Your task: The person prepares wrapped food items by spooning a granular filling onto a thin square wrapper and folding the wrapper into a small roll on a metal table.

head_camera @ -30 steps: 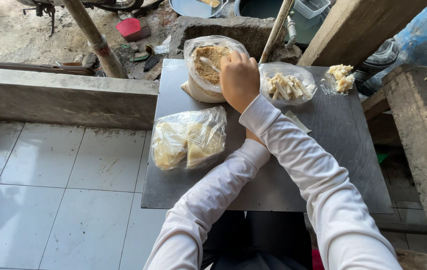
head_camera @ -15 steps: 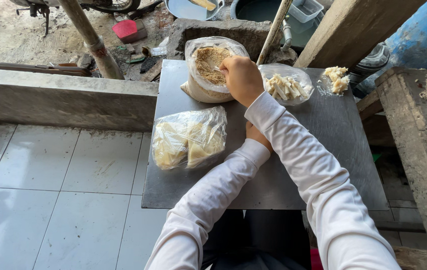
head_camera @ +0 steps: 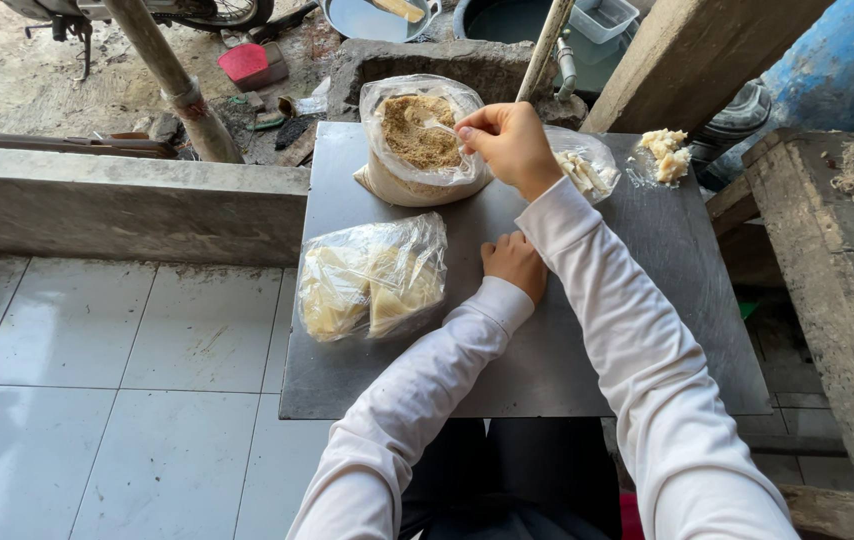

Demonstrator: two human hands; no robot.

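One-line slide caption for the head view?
Right hand pinches at an open bag of brown crumbs; left hand rests on the dark tabletop beside a bag of pale wedges.

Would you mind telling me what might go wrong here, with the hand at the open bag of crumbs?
1. The right hand pinches a small spoon-like tool at the open bag of brown crumbs; a tug might tip the soft bag and spill crumbs onto the grey table.
2. The bag of pale yellow pieces lies near the table's left edge, beside the left hand; a nudge could push it off.
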